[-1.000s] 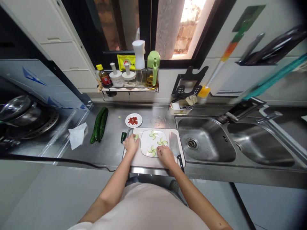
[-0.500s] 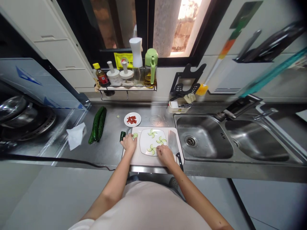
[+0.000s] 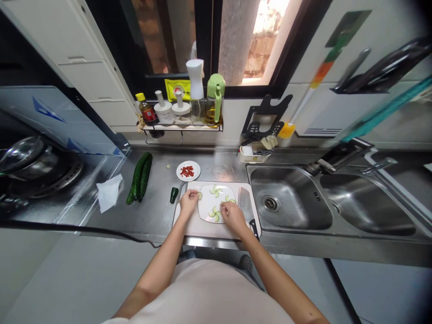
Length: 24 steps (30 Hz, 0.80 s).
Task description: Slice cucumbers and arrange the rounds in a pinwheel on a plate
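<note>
My left hand [image 3: 189,203] pinches a pale green cucumber slice [image 3: 200,195] at the left rim of a square white plate [image 3: 205,208]. Over the plate's lower right, my right hand [image 3: 233,218] is closed with its fingertips together; what they hold, if anything, is too small to tell. Thin cucumber slices form several pinwheels, among them a lower pinwheel [image 3: 214,213] and a top one [image 3: 216,191]; the right-hand one is partly hidden by my fingers. The plate lies on a pale cutting board [image 3: 192,231]. A knife [image 3: 245,201] rests on the board's right side.
A dark green cucumber stub [image 3: 173,195] is left of the board. Behind stands a small plate [image 3: 180,176] of red bits [image 3: 187,171]. Whole cucumbers [image 3: 140,177] and a white paper [image 3: 110,193] lie farther left. A double sink [image 3: 293,193] is on the right.
My left hand has lifted away from the board's upper left and moved to the plate's rim with the cucumber slice. My right hand has moved slightly up over the plate.
</note>
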Each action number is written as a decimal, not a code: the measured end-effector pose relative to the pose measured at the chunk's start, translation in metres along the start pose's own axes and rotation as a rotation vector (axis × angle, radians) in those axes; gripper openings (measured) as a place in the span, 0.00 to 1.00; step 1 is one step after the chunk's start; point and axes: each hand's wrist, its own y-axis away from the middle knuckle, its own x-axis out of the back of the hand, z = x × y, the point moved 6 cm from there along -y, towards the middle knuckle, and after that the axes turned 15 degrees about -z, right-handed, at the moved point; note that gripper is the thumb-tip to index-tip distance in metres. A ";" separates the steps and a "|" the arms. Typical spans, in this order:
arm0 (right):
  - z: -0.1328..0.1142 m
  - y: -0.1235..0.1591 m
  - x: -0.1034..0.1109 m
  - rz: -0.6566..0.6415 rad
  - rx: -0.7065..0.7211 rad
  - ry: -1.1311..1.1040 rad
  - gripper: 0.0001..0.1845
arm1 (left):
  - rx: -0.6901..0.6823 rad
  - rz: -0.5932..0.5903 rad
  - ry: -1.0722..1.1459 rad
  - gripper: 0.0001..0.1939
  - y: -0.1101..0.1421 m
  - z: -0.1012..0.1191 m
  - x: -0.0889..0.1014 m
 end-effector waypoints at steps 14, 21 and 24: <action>-0.033 -0.021 0.043 0.149 0.335 -0.332 0.08 | -0.500 -0.219 0.385 0.14 0.030 0.067 -0.008; -0.034 -0.021 0.043 0.144 0.354 -0.359 0.07 | -0.465 -0.216 0.479 0.17 0.031 0.070 -0.012; -0.034 -0.017 0.047 0.211 0.340 -0.332 0.08 | -0.318 -0.130 0.499 0.18 0.033 0.062 -0.009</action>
